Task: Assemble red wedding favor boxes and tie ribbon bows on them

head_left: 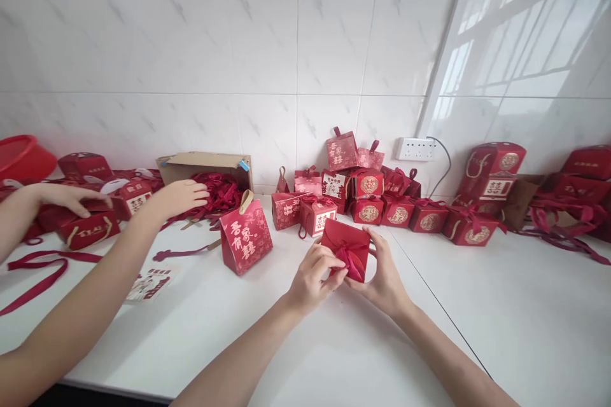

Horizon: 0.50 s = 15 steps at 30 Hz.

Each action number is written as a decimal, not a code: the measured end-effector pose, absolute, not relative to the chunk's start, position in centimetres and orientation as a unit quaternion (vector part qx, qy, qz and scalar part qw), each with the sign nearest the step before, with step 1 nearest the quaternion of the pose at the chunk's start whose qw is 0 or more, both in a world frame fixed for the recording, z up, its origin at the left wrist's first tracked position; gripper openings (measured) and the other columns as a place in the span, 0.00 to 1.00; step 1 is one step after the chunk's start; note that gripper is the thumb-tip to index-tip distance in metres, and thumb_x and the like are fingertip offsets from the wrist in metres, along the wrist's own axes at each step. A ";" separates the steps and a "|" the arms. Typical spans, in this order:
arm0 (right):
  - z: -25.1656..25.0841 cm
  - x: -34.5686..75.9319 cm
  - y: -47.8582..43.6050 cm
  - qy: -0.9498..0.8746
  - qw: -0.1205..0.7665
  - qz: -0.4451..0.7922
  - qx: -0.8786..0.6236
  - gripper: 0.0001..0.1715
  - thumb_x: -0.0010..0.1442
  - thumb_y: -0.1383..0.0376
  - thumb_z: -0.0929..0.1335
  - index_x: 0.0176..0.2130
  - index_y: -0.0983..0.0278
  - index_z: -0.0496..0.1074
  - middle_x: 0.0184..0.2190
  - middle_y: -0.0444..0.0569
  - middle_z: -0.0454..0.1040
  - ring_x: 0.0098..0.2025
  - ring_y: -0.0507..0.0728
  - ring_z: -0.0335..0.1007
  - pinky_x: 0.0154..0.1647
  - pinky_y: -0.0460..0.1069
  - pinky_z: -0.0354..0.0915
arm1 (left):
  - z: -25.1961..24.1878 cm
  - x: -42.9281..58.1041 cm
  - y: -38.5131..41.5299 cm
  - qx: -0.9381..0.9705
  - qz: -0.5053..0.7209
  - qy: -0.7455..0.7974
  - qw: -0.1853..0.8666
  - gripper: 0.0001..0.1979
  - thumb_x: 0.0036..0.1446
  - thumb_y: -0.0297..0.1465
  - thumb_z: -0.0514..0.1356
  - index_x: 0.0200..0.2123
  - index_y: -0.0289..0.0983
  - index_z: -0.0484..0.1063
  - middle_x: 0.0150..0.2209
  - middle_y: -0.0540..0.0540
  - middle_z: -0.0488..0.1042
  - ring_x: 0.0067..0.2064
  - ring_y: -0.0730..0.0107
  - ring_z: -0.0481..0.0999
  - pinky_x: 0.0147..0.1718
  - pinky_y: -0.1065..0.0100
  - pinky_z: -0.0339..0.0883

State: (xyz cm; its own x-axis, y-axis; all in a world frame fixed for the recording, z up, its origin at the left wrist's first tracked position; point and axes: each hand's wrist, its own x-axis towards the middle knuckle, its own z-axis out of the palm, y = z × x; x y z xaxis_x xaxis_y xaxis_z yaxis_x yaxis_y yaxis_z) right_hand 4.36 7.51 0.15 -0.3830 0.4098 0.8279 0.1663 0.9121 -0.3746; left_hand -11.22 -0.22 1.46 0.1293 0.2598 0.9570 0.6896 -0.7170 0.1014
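Between my hands is a red gift box [347,238], tilted so that its top, with a ribbon bow [351,259], faces me. My left hand [315,272] pinches the ribbon at the bow, thumb and fingers together. Wrapped round the right and lower edges of the box, my right hand [382,273] grips it. Left of my hands, a red gift box with gold characters and a loop handle [247,236] stands upright on the white table. Just behind my hands sits a small box with a white label [317,216].
At the left, a co-worker's hands [179,196] reach over red boxes and a cardboard carton of ribbons [217,194]. A printed card [150,284] and loose ribbon [42,264] lie on the table [191,337]. Stacked boxes [367,184] line the wall below a power socket [416,149].
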 end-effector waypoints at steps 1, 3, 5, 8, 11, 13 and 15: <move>0.2 4.5 7.6 -0.826 0.526 0.104 -0.176 0.52 0.49 0.58 0.72 0.64 0.58 0.43 0.55 0.59 0.56 0.56 0.66 0.59 0.48 0.63 0.68 | 1.3 -11.4 -0.1 -0.730 -0.573 -0.326 0.180 0.05 0.60 0.31 0.53 0.38 0.37 0.66 0.30 0.47 0.69 0.34 0.71 0.70 0.38 0.66 0.69; 0.3 4.8 7.9 -0.824 0.529 0.081 -0.184 0.52 0.49 0.57 0.72 0.64 0.58 0.44 0.53 0.58 0.58 0.54 0.66 0.61 0.47 0.64 0.68 | 0.9 -12.1 0.1 -0.719 -0.579 -0.346 0.166 0.13 0.61 0.39 0.48 0.40 0.37 0.65 0.29 0.47 0.69 0.33 0.70 0.71 0.43 0.60 0.69; 0.2 5.2 8.4 -0.811 0.546 0.075 -0.198 0.52 0.48 0.56 0.72 0.63 0.57 0.44 0.53 0.57 0.58 0.53 0.67 0.61 0.46 0.65 0.68 | 0.5 -13.1 0.5 -0.683 -0.593 -0.398 0.153 0.18 0.61 0.43 0.44 0.38 0.37 0.65 0.28 0.48 0.68 0.32 0.69 0.71 0.43 0.59 0.68; -0.8 5.5 9.5 -0.772 0.580 0.103 -0.237 0.52 0.47 0.52 0.72 0.62 0.54 0.45 0.55 0.57 0.56 0.55 0.70 0.58 0.47 0.68 0.65 | -0.2 -15.0 1.1 -0.606 -0.609 -0.497 0.122 0.18 0.60 0.42 0.43 0.28 0.38 0.64 0.25 0.48 0.67 0.29 0.70 0.70 0.33 0.67 0.68; -2.0 5.4 10.6 -0.738 0.596 0.149 -0.280 0.51 0.45 0.49 0.72 0.60 0.56 0.48 0.55 0.57 0.55 0.56 0.71 0.58 0.49 0.69 0.63 | -0.9 -16.6 1.8 -0.518 -0.615 -0.587 0.091 0.20 0.61 0.37 0.43 0.19 0.38 0.59 0.19 0.51 0.63 0.24 0.74 0.65 0.26 0.70 0.62; -2.3 5.3 11.1 -0.721 0.596 0.168 -0.311 0.51 0.42 0.48 0.73 0.58 0.59 0.50 0.54 0.57 0.56 0.55 0.71 0.58 0.49 0.68 0.62 | -1.2 -17.3 2.2 -0.446 -0.612 -0.649 0.071 0.22 0.63 0.35 0.43 0.18 0.37 0.58 0.17 0.53 0.59 0.21 0.76 0.62 0.25 0.71 0.60; -2.2 5.2 11.3 -0.702 0.594 0.186 -0.346 0.52 0.41 0.48 0.72 0.57 0.62 0.51 0.54 0.58 0.56 0.56 0.70 0.57 0.51 0.66 0.61 | -1.3 -17.7 2.4 -0.384 -0.597 -0.702 0.049 0.21 0.64 0.36 0.47 0.20 0.35 0.62 0.18 0.54 0.61 0.21 0.77 0.63 0.25 0.71 0.61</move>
